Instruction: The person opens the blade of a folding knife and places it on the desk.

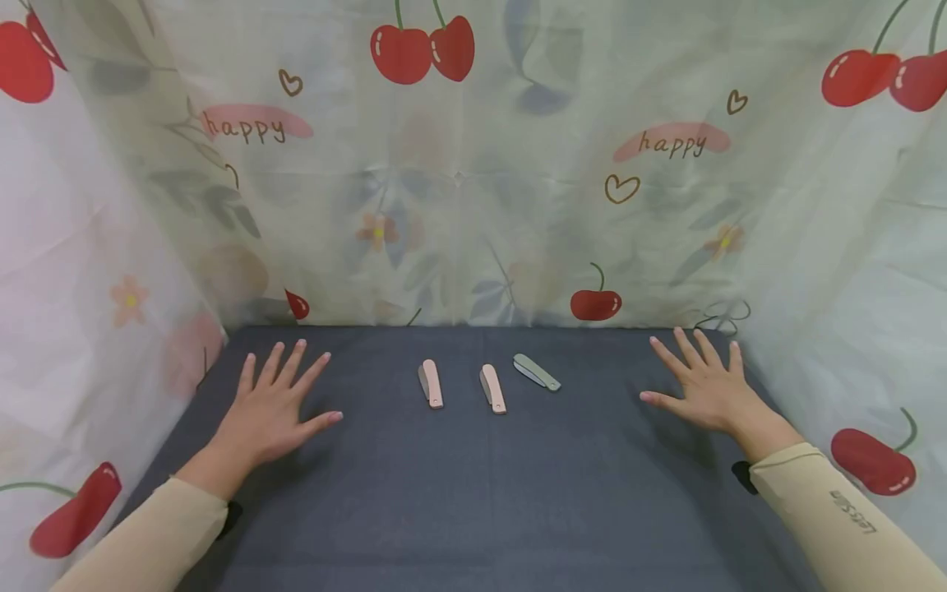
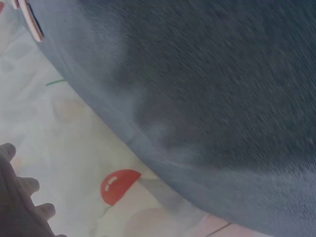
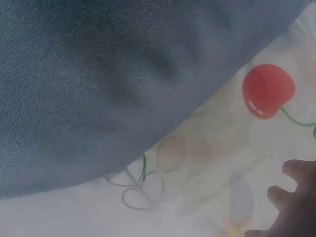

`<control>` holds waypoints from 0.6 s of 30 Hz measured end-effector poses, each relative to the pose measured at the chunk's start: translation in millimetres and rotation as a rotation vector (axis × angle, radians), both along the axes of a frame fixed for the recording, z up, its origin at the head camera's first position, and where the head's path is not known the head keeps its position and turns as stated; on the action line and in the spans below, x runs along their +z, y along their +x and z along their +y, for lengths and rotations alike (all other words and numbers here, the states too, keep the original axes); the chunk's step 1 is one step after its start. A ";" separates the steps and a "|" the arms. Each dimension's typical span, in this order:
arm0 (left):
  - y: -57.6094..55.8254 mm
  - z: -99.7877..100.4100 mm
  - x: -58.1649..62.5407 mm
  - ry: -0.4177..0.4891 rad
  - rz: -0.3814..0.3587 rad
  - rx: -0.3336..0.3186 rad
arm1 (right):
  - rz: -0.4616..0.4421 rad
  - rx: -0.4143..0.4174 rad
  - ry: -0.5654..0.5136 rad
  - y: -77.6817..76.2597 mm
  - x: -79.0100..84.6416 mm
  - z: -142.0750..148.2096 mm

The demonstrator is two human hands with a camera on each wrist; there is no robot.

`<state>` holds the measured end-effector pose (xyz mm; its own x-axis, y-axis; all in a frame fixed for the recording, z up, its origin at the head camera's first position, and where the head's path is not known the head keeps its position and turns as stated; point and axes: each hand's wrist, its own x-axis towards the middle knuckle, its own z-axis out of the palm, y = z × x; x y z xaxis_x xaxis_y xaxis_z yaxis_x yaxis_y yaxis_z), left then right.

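Three small folding knives lie apart on the dark cloth in the head view, each with its blade folded along the handle. One pink folding knife (image 1: 432, 384) is on the left, a second pink folding knife (image 1: 494, 390) in the middle, and a grey-green folding knife (image 1: 538, 373) lies slanted on the right. My left hand (image 1: 270, 411) is spread over the cloth left of them, holding nothing. On the far right my right hand (image 1: 703, 385) is likewise spread, fingers apart and nothing in it. The left wrist view catches a pink handle (image 2: 32, 22) at its top left corner.
The dark grey cloth (image 1: 444, 493) covers the table. A pale curtain (image 1: 459, 247) printed with cherries rises behind its back edge and along both sides. Beige sleeves (image 1: 148, 534) cover both forearms.
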<state>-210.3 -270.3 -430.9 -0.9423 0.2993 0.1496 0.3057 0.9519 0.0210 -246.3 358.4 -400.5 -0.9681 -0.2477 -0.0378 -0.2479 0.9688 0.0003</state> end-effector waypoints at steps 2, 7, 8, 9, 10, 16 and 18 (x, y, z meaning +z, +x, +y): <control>0.6 2.3 -0.7 0.011 0.006 -0.003 | 0.003 0.000 -0.017 0.6 0.9 -1.4; 1.5 9.1 -2.9 0.032 0.007 -0.007 | 0.000 0.007 -0.067 1.5 2.7 -6.2; 1.5 10.8 -3.6 0.034 0.006 -0.008 | -0.002 0.008 -0.073 1.5 2.8 -7.5; 1.4 12.5 -4.5 0.033 0.001 -0.005 | -0.002 0.010 -0.080 1.6 2.7 -9.1; 1.4 14.1 -5.4 0.035 -0.005 -0.004 | -0.004 0.012 -0.088 1.5 2.4 -10.6; -0.1 26.7 -12.6 0.062 -0.020 0.000 | 0.006 0.029 -0.120 0.2 0.1 -20.5; -1.2 30.9 -14.7 0.068 -0.017 0.000 | 0.008 0.035 -0.134 -0.6 -0.8 -24.5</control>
